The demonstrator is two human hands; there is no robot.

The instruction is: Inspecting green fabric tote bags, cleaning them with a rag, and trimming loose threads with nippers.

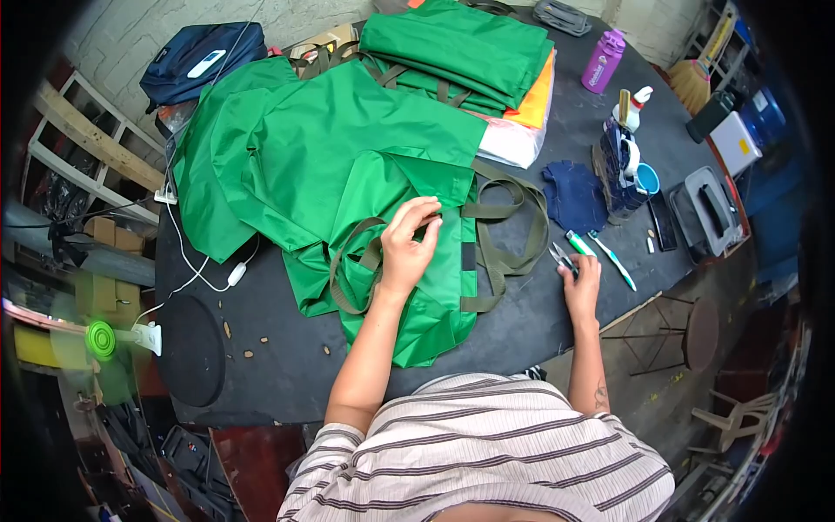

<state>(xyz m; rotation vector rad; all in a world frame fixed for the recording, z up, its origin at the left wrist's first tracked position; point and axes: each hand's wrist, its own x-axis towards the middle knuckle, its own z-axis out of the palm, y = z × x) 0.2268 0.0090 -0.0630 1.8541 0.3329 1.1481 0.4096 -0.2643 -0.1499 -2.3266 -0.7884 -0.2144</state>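
A green fabric bag [404, 287] with olive webbing straps [513, 230] lies spread on the dark table before me. Over it, my left hand [410, 248] is curled in a pinch; anything between its fingertips is too small to make out. My right hand [583, 283], near the table's right front part, closes on small thread snips [560, 255], blades pointing away from me. Just beyond those fingers lie a green-and-white pen-like tool [580, 244] and a slim white-and-teal tool [616, 263].
Folded green fabric [457, 52] is piled at the back. A purple bottle [604, 61], dark blue cloth [574, 196], holder with tools [622, 170], phone [663, 222] and grey case [706, 213] stand or lie right. Left are a navy bag [204, 65], white cable [187, 252] and fan [102, 341].
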